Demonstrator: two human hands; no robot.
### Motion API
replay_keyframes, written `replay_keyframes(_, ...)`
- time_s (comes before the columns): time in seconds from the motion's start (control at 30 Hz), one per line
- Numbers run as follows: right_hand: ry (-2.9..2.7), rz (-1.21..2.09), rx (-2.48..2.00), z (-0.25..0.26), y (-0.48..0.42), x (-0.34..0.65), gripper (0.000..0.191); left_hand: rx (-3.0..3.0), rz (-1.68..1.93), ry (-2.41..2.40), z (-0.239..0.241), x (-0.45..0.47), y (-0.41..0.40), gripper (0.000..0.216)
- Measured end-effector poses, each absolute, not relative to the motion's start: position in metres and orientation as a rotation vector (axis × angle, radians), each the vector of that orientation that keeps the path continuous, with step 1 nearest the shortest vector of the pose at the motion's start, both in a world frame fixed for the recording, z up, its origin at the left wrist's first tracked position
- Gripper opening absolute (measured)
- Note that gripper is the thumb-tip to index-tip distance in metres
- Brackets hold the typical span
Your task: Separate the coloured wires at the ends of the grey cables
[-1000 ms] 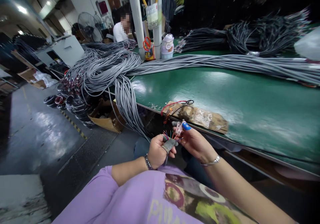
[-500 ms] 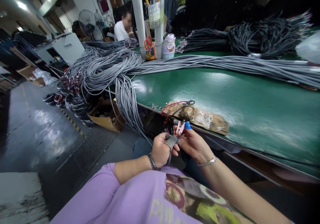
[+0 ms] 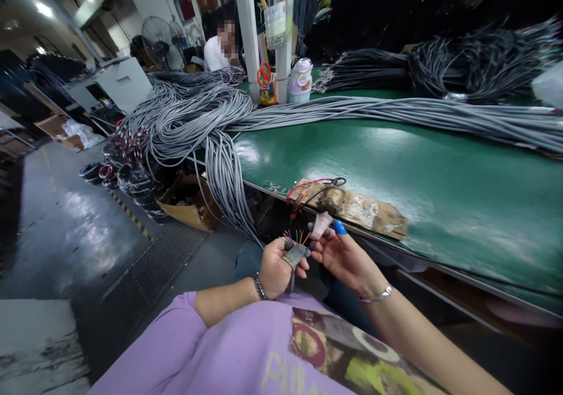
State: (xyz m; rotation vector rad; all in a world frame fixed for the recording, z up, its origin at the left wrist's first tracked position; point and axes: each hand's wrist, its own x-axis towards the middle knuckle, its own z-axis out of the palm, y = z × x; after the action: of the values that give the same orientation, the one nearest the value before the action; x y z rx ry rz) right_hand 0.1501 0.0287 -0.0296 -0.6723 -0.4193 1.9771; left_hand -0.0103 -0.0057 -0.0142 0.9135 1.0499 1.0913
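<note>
My left hand (image 3: pixel 275 269) is closed around the end of a grey cable (image 3: pixel 294 256), which has a grey wrapped section near my fingers. From that end, several thin coloured wires (image 3: pixel 295 238) fan out, orange, green, red and purple among them. Just right of the wires, my right hand (image 3: pixel 345 260) pinches a small pale pink clip (image 3: pixel 321 225); its exact kind is blurred. A blue finger cover (image 3: pixel 340 228) sits on one fingertip of that hand. The clip is apart from the wires, and both hands are in front of the bench edge.
On the green bench (image 3: pixel 352 154), a taped wooden board (image 3: pixel 382 218) with red and black leads lies at the near edge. Grey cable bundles (image 3: pixel 202 113) drape over the left end. A cardboard box (image 3: pixel 189 201) stands below. A co-worker (image 3: pixel 216 51) is at the back.
My right hand has drawn the pink clip slightly up and right, off the wires. My left hand, with the cable, has shifted a little left, and the wires show more plainly.
</note>
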Motion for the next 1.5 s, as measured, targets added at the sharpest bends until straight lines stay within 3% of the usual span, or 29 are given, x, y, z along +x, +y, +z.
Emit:
replay_keyframes(0.77, -0.775, 1.826, -0.828, -0.018, 0.016, 0.142, 0.038, 1.098, 1.206, 1.047, 0.0, -0.017, 0.004, 0.043)
replay_keyframes(0.93, -0.865, 1.738, -0.85, -0.023, 0.005, 0.131, 0.027, 1.053, 1.073, 1.03, -0.007, -0.014, 0.002, 0.046)
replay_keyframes(1.13, -0.967, 1.634, -1.065, -0.023, 0.004, 0.131, 0.03, 1.108, 0.763, 0.987, -0.013, -0.019, 0.004, 0.046)
replay_keyframes(1.5, -0.876, 1.567, -1.035, -0.027, 0.003, 0.132, 0.037, 0.844, 1.02, 0.997, -0.014, -0.016, 0.002, 0.037)
